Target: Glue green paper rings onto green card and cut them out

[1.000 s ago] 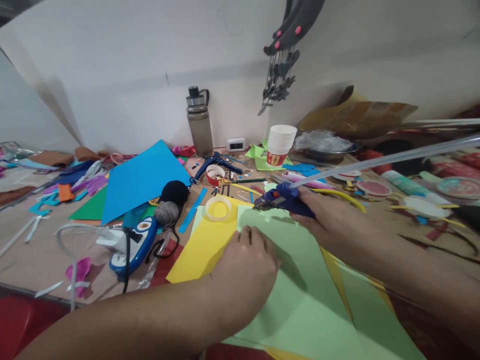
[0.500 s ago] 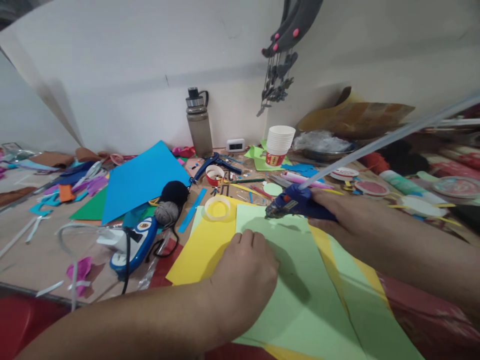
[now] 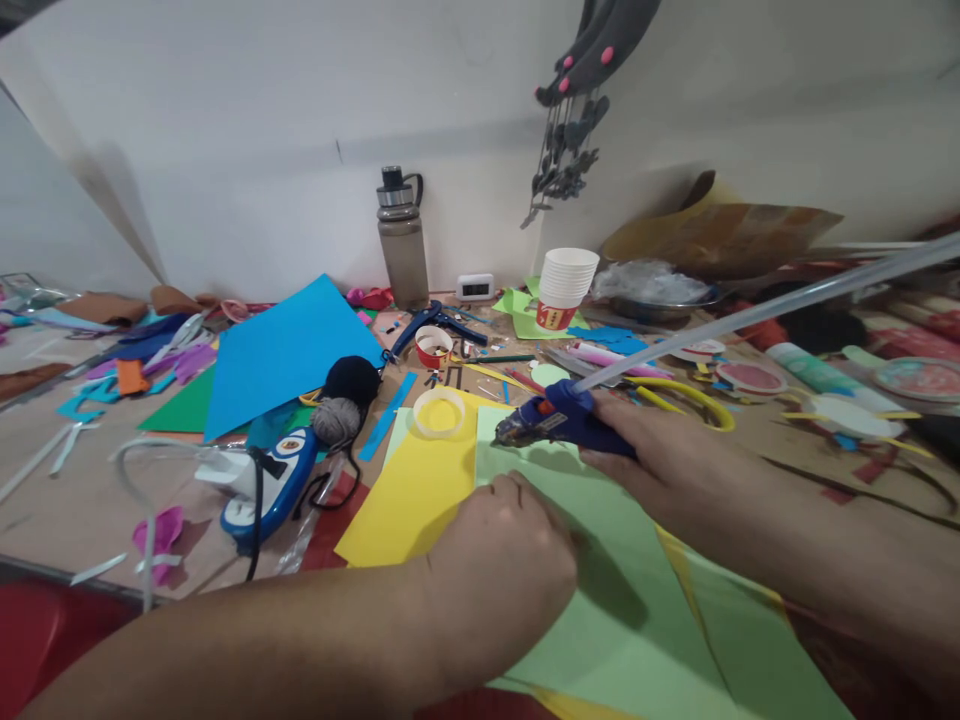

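Closing the right hand (image 3: 649, 450) around the handle of a blue glue gun (image 3: 570, 412), wrapping the fingers and hiding most of them behind the grip. Pointing the nozzle left over the far left corner of a light green paper (image 3: 637, 590), leaving any contact between tip and sheet hard to make out. Running a clear glue stick (image 3: 750, 325) up from the gun and out of view at the right. Bunching the left hand (image 3: 510, 570) knuckles-up on the same paper, curling the fingers and losing their tips from sight; not being able to tell about anything pinched beneath. Slanting the left forearm in from the lower left and the right one in from the right, with both being cut off at the edges. Showing a yellow paper (image 3: 394, 500) beside the green, with a pale ring (image 3: 439, 413) lying on its far end. Working at a brown table (image 3: 45, 520) strewn with scraps, facing a white wall (image 3: 262, 150), a bottle (image 3: 403, 250), stacked paper cups (image 3: 568, 285) and a grey hanging ornament (image 3: 604, 60) running off the top.
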`<state>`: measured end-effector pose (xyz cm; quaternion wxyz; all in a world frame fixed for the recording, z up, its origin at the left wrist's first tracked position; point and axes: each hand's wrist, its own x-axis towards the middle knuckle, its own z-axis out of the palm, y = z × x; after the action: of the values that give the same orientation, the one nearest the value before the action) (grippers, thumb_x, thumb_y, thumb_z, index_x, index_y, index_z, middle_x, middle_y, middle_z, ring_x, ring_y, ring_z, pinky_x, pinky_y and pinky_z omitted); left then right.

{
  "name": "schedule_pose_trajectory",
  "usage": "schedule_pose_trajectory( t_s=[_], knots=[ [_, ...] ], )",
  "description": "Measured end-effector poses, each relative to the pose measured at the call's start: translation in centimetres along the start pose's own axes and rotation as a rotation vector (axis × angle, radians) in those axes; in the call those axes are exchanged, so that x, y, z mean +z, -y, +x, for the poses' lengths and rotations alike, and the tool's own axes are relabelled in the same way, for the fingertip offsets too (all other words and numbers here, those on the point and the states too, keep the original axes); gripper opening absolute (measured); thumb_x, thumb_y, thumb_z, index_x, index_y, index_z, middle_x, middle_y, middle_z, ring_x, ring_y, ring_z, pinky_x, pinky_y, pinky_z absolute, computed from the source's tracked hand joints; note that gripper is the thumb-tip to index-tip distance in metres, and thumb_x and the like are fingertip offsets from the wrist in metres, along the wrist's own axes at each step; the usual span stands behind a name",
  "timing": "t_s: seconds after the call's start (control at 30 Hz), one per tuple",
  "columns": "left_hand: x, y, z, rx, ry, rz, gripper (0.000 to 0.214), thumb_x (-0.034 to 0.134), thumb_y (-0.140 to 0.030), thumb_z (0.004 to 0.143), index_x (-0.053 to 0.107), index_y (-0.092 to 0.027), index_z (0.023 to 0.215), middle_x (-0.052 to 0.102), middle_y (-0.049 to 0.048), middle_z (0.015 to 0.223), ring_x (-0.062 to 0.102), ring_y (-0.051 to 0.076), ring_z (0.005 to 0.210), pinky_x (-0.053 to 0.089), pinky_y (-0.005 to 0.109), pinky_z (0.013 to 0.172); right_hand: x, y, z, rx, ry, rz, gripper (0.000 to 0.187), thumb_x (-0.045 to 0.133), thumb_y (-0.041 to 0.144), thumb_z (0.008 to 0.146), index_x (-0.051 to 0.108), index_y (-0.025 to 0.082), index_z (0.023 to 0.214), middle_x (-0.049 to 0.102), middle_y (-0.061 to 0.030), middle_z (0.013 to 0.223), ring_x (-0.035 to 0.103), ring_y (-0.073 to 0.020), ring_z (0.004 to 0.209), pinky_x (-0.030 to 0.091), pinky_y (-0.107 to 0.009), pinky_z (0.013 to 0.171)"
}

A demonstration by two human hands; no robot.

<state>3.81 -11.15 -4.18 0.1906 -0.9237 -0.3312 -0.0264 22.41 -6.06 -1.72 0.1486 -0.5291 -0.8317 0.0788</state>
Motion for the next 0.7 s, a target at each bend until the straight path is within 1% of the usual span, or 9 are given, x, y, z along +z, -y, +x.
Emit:
schedule_pose_trajectory(
  t_s=[0.07,0.2,0.27,0.37,0.53,0.63,0.7],
  knots=[
    [-0.1,0.0,0.0,-0.007,-0.002,-0.001,0.022,0.049,-0.023,0.089,0.063,-0.008,0.081,0.062,0.0123,0.073,0.056,0.018,0.062,0.036,0.028,0.049,0.3,0.0,0.2,0.007,-0.009,-0.019,0.022,0.045,0.027,0.089,0.057,0.018,0.105,0.071,-0.0107,0.097,0.067,-0.0241,0.081,0.047,-0.031,0.065],
    [-0.1,-0.1,0.1,-0.023,0.000,-0.035,0.021,0.050,-0.024,0.089,0.064,-0.009,0.082,0.063,0.0121,0.074,0.055,0.016,0.062,0.036,0.027,0.050,0.5,0.3,0.8,0.008,-0.052,-0.035,0.019,0.046,0.026,0.088,0.060,0.018,0.099,0.071,-0.0093,0.091,0.066,-0.0231,0.077,0.046,-0.030,0.061],
    [0.0,-0.2,0.0,-0.033,-0.009,-0.027,0.023,0.050,-0.026,0.090,0.064,-0.009,0.084,0.064,0.0128,0.076,0.056,0.016,0.062,0.036,0.027,0.050,0.5,0.5,1.1,0.020,-0.063,-0.035,0.021,0.046,0.027,0.088,0.060,0.017,0.102,0.071,-0.0106,0.094,0.067,-0.0239,0.079,0.046,-0.031,0.062],
    [0.1,-0.3,-0.1,-0.030,-0.005,-0.022,0.024,0.051,-0.028,0.090,0.063,-0.009,0.083,0.065,0.0139,0.077,0.056,0.017,0.064,0.037,0.028,0.051,0.5,0.8,1.4,0.040,-0.062,-0.041,0.026,0.047,0.029,0.089,0.060,0.016,0.107,0.071,-0.0128,0.101,0.067,-0.0254,0.087,0.048,-0.031,0.067],
    [0.1,-0.3,-0.2,-0.033,0.015,-0.043,0.023,0.052,-0.030,0.089,0.063,-0.010,0.085,0.065,0.0130,0.077,0.057,0.017,0.065,0.036,0.028,0.052,0.6,0.6,1.8,0.066,-0.039,-0.081,0.026,0.048,0.030,0.089,0.060,0.015,0.107,0.071,-0.0110,0.097,0.068,-0.0238,0.082,0.047,-0.029,0.064],
    [0.1,-0.3,-0.2,-0.042,-0.017,-0.020,0.025,0.050,-0.030,0.090,0.064,-0.010,0.084,0.063,0.0122,0.075,0.056,0.017,0.064,0.035,0.028,0.051,0.9,-0.2,1.8,0.052,-0.087,-0.127,0.031,0.048,0.030,0.088,0.059,0.013,0.112,0.071,-0.0131,0.102,0.068,-0.0260,0.087,0.049,-0.032,0.068],
    [0.2,-0.4,-0.1,-0.057,-0.037,0.007,0.026,0.049,-0.031,0.091,0.064,-0.010,0.085,0.062,0.0118,0.074,0.054,0.016,0.062,0.034,0.028,0.050,1.1,-0.6,1.8,0.032,-0.128,-0.132,0.034,0.047,0.030,0.089,0.058,0.013,0.116,0.070,-0.0132,0.105,0.067,-0.0271,0.092,0.050,-0.034,0.071]
  ],
)
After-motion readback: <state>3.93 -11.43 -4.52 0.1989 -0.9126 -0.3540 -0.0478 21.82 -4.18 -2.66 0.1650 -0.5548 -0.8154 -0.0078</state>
